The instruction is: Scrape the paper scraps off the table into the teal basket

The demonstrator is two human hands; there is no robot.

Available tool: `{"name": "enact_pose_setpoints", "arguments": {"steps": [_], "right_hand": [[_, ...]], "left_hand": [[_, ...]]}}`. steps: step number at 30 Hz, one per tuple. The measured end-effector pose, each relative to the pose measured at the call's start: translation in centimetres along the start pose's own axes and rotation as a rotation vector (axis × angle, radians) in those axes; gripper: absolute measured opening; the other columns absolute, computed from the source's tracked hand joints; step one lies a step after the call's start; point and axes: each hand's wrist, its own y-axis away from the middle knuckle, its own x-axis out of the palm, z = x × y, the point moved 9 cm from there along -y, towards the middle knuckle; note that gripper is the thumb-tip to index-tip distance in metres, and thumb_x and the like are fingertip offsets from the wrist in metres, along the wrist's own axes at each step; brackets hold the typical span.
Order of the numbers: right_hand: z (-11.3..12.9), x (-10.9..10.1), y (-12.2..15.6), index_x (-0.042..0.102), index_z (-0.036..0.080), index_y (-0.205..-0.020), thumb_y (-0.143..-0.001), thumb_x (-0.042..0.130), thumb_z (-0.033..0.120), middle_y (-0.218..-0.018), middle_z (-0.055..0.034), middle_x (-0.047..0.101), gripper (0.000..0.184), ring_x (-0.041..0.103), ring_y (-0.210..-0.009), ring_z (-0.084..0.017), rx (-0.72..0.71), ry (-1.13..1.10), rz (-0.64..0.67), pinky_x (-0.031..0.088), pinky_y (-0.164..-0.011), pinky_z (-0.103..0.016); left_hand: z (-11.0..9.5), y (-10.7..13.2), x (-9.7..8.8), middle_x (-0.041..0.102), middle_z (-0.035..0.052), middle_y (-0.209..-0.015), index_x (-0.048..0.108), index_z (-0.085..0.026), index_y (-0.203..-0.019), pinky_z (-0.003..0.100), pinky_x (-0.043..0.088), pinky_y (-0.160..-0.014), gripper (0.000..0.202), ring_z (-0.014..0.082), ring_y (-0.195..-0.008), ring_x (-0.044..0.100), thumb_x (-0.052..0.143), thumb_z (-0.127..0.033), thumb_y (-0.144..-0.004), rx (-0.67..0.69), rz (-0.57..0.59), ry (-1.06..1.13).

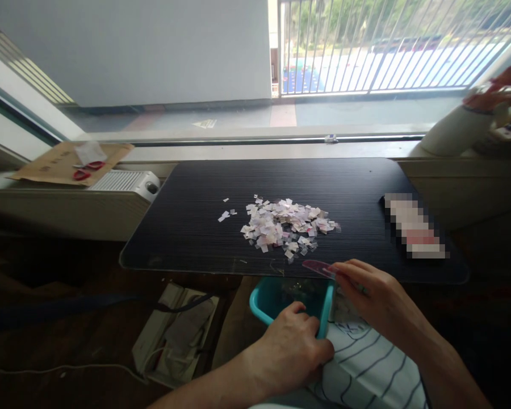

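A loose heap of small cut paper pieces (pixel 281 221), mostly white with some pink, lies on the dark table (pixel 174 238). Several stray scraps (pixel 225 216) rest to its left. My left hand (pixel 296 343) is closed over the near rim of a teal plastic tub (pixel 259 309), held just below the table's front edge. Inside the tub some small bits show dimly. Between the fingers of my right hand (pixel 366 284) is a thin, flat, translucent pinkish strip (pixel 318 267). Its tip points left over the table's front edge, just below the heap, and its other end is hidden by the fingers.
A pixelated flat object (pixel 415 227) lies at the table's right. Red-handled scissors (pixel 87 170) rest on a brown envelope (pixel 46 162) on the sill, near a white radiator (pixel 128 182). An open box (pixel 183 329) stands on the floor, and a white vase (pixel 455 128) at right.
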Motion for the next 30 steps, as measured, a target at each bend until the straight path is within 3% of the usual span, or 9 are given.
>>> {"name": "enact_pose_setpoints", "arguments": {"steps": [2, 8, 15, 20, 25, 30], "right_hand": [[0.1, -0.1, -1.3, 0.067, 0.019, -0.102, -0.094, 0.048, 0.025, -0.089, -0.0042, 0.065, 0.021, 0.061, -0.077, -0.016, -0.015, 0.039, -0.075, 0.046, -0.071, -0.027], [0.3, 0.2, -3.8, 0.068, 0.018, -0.101, -0.092, 0.049, 0.022, -0.088, -0.0040, 0.066, 0.021, 0.062, -0.079, -0.017, -0.014, 0.146, -0.127, 0.045, -0.072, -0.028], [0.8, 0.7, -3.3, 0.068, 0.019, -0.097, -0.091, 0.051, 0.021, -0.085, -0.0022, 0.066, 0.018, 0.062, -0.074, -0.015, -0.013, 0.109, -0.080, 0.045, -0.067, -0.025], [0.1, -0.8, -2.3, 0.067, 0.018, -0.100, -0.091, 0.051, 0.023, -0.084, -0.0027, 0.065, 0.019, 0.061, -0.072, -0.015, 0.015, 0.157, -0.168, 0.044, -0.067, -0.027], [-0.4, -0.2, -1.3, 0.066, 0.020, -0.100, -0.093, 0.049, 0.025, -0.087, -0.0032, 0.064, 0.018, 0.061, -0.077, -0.015, -0.010, 0.081, -0.043, 0.046, -0.069, -0.026], [-0.3, 0.0, -1.4, 0.066, 0.019, -0.101, -0.093, 0.050, 0.024, -0.088, -0.0038, 0.064, 0.018, 0.061, -0.078, -0.016, 0.002, 0.049, -0.076, 0.047, -0.071, -0.027]], "left_hand": [[0.2, 0.2, 0.0, 0.060, 0.0034, -0.075, 0.062, -0.022, -0.084, 0.039, 0.044, -0.084, 0.012, 0.0204, -0.071, 0.056, 0.066, -0.033, -0.082, -0.014, 0.003, 0.001], [1.4, 1.1, -0.1, 0.061, 0.0037, -0.076, 0.062, -0.022, -0.083, 0.040, 0.044, -0.083, 0.014, 0.0208, -0.071, 0.056, 0.066, -0.036, -0.082, -0.071, -0.024, 0.008], [1.7, 1.3, 0.1, 0.060, 0.0032, -0.075, 0.062, -0.022, -0.084, 0.039, 0.044, -0.083, 0.014, 0.0204, -0.072, 0.056, 0.067, -0.035, -0.081, -0.069, -0.042, 0.035], [2.0, 1.3, 0.2, 0.059, 0.0028, -0.075, 0.062, -0.022, -0.083, 0.039, 0.043, -0.085, 0.012, 0.0199, -0.071, 0.055, 0.066, -0.034, -0.081, -0.070, -0.045, 0.050], [2.3, 1.3, 0.2, 0.059, 0.0028, -0.076, 0.062, -0.023, -0.084, 0.039, 0.043, -0.085, 0.014, 0.0199, -0.071, 0.056, 0.067, -0.034, -0.080, -0.078, -0.050, 0.058], [2.1, 1.2, 0.2, 0.059, 0.0033, -0.075, 0.062, -0.022, -0.084, 0.040, 0.043, -0.085, 0.012, 0.0202, -0.071, 0.056, 0.066, -0.033, -0.081, -0.077, -0.052, 0.052]]}}
